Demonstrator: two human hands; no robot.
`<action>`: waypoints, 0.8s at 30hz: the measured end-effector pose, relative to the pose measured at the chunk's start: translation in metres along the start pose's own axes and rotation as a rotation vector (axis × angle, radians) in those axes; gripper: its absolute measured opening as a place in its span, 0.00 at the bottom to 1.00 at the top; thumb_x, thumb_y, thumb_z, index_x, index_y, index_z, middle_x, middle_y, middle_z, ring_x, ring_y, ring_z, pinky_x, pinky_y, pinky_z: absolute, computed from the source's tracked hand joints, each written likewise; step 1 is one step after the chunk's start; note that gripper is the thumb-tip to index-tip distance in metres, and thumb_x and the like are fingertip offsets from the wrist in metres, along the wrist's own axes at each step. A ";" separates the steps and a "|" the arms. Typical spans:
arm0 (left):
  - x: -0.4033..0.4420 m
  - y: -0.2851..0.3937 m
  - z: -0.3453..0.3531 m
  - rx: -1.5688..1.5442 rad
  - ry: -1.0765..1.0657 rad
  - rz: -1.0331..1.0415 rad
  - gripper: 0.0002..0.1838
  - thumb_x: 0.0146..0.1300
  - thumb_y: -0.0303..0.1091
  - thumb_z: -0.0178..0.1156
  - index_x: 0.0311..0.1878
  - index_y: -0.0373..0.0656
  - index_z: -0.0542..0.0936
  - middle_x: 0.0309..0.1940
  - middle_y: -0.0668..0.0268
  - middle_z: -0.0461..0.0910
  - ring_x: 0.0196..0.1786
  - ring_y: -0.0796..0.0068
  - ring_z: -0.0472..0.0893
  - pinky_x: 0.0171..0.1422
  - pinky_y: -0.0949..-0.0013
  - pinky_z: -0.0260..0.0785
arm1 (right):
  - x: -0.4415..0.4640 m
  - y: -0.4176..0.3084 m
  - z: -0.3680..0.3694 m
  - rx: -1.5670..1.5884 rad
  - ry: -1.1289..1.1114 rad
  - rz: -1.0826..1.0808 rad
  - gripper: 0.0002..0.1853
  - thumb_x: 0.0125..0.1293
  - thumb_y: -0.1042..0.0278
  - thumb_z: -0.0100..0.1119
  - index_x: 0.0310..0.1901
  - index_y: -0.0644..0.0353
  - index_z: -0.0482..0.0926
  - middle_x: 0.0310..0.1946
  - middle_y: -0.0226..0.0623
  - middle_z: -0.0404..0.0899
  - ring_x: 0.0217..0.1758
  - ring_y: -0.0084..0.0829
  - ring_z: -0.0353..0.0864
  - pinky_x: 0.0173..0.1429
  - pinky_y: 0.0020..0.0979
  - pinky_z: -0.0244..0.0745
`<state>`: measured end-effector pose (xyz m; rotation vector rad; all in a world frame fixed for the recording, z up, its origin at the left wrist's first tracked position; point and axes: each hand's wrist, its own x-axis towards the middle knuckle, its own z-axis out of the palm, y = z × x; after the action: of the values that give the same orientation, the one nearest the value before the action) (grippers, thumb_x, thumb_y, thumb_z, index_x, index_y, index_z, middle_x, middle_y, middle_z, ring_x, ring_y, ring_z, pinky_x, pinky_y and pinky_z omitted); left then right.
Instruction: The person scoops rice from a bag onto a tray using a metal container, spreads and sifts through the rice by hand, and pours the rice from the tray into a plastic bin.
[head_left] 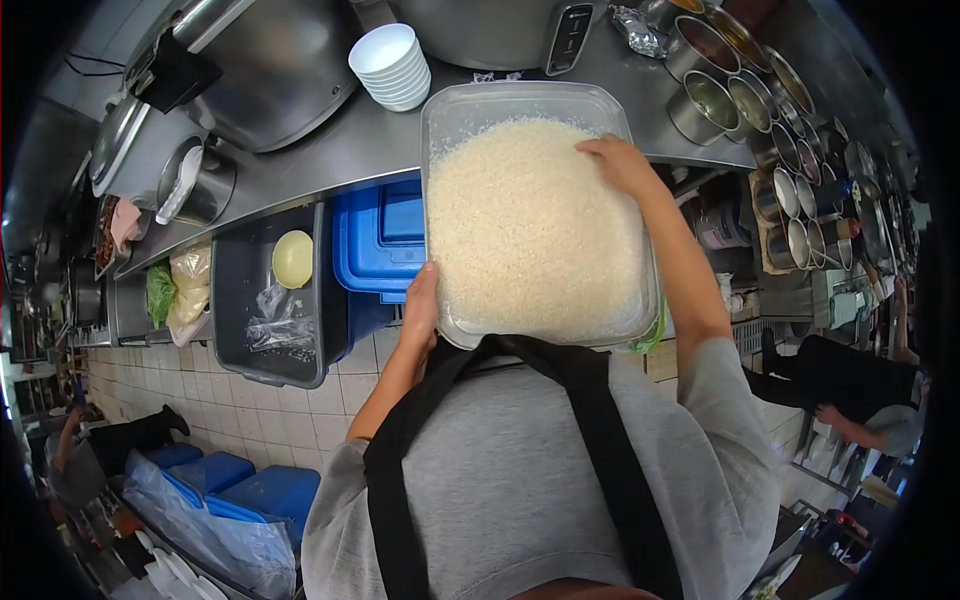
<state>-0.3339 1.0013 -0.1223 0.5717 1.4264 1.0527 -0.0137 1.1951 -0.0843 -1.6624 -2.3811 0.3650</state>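
head | left hand (pixel 422 303) gripping tub (pixel 458 112) rim | right hand (pixel 617 163) unclenched over rice (pixel 530 225) | tub overhangs counter (pixel 290 168) edge

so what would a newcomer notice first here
Probably the clear plastic tub of white rice at the centre, the left hand at its near left edge and the right hand at the rice's far right. Then the stack of white bowls on the steel counter, by the tub's far left corner, and the blue bin left of the tub.
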 end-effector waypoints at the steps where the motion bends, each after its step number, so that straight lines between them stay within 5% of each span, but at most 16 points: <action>1: -0.005 0.007 0.003 -0.014 -0.003 -0.023 0.30 0.66 0.49 0.46 0.60 0.32 0.64 0.56 0.56 0.69 0.56 0.67 0.69 0.61 0.69 0.59 | 0.017 0.009 0.014 -0.035 -0.049 0.008 0.17 0.60 0.77 0.45 0.48 0.51 0.78 0.45 0.43 0.74 0.50 0.43 0.73 0.54 0.34 0.67; 5: -0.008 0.009 0.006 -0.004 0.038 -0.029 0.29 0.66 0.49 0.46 0.60 0.32 0.66 0.55 0.57 0.70 0.55 0.69 0.70 0.61 0.70 0.59 | 0.060 0.012 0.026 0.144 -0.021 -0.039 0.18 0.60 0.78 0.44 0.48 0.50 0.78 0.47 0.42 0.73 0.52 0.43 0.72 0.54 0.35 0.67; 8: -0.009 0.010 0.006 0.032 0.045 -0.023 0.29 0.66 0.48 0.46 0.60 0.31 0.65 0.56 0.57 0.69 0.56 0.69 0.69 0.61 0.70 0.59 | 0.064 -0.011 -0.001 -0.051 0.118 -0.085 0.17 0.61 0.77 0.44 0.48 0.48 0.78 0.46 0.41 0.73 0.52 0.42 0.72 0.55 0.35 0.67; 13: -0.007 0.009 0.006 0.017 0.046 -0.049 0.30 0.66 0.48 0.46 0.61 0.31 0.64 0.57 0.56 0.68 0.57 0.69 0.68 0.61 0.70 0.58 | 0.052 -0.050 0.016 0.070 -0.205 -0.285 0.19 0.58 0.80 0.46 0.47 0.48 0.79 0.46 0.40 0.74 0.52 0.40 0.73 0.55 0.33 0.68; 18: -0.007 0.006 0.006 0.051 0.059 -0.064 0.32 0.65 0.50 0.47 0.62 0.32 0.62 0.59 0.55 0.66 0.59 0.66 0.67 0.63 0.68 0.57 | 0.078 -0.037 0.032 -0.012 -0.048 -0.255 0.21 0.55 0.81 0.47 0.47 0.48 0.79 0.45 0.39 0.74 0.52 0.38 0.73 0.55 0.33 0.68; 21: -0.018 0.016 0.015 0.051 0.141 0.003 0.29 0.66 0.46 0.48 0.60 0.30 0.64 0.56 0.56 0.69 0.57 0.69 0.68 0.63 0.71 0.57 | 0.086 -0.054 0.039 0.188 -0.089 -0.034 0.22 0.54 0.83 0.45 0.47 0.48 0.78 0.46 0.39 0.74 0.53 0.38 0.72 0.57 0.33 0.67; 24: -0.019 0.015 0.017 0.024 0.140 0.008 0.28 0.66 0.45 0.48 0.60 0.32 0.65 0.54 0.57 0.71 0.55 0.70 0.71 0.60 0.72 0.60 | 0.061 -0.103 0.030 0.086 -0.219 -0.412 0.23 0.54 0.84 0.43 0.48 0.48 0.78 0.45 0.41 0.74 0.52 0.39 0.73 0.56 0.34 0.68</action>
<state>-0.3181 0.9970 -0.0974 0.5296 1.5620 1.1009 -0.1351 1.2158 -0.0770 -1.1042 -2.7383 0.5860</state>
